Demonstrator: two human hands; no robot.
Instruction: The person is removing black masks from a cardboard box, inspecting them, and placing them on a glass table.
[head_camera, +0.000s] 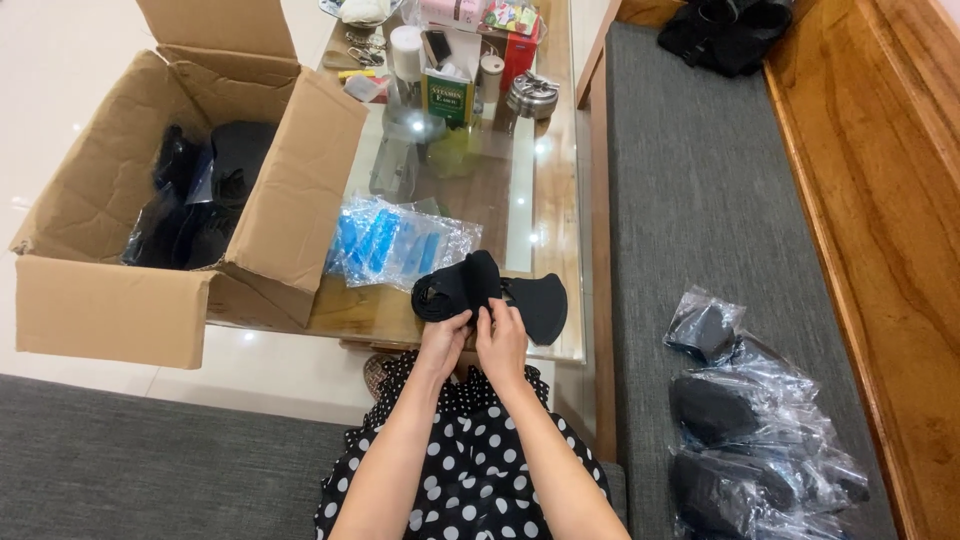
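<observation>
Nearest the camera, a lap in a black dress with white dots fills the bottom of the view, and both forearms reach forward from it, close together. To the right, on the grey bench cushion, lies a row of black pieces sealed in clear plastic bags.

The left hand and the right hand meet side by side at the near edge of the glass counter. Both hands are closed in a pinch on a flat black piece, thumbs on top, holding it just above the counter edge. A second black piece lies touching it on the right, on the glass.

Just beyond, a heap of small clear bags with blue contents rests on the counter. Left of them stands an open cardboard box with more dark bagged pieces inside, its flap leaning against the counter. At the far end, bottles, cartons and a metal tin crowd the glass.
</observation>
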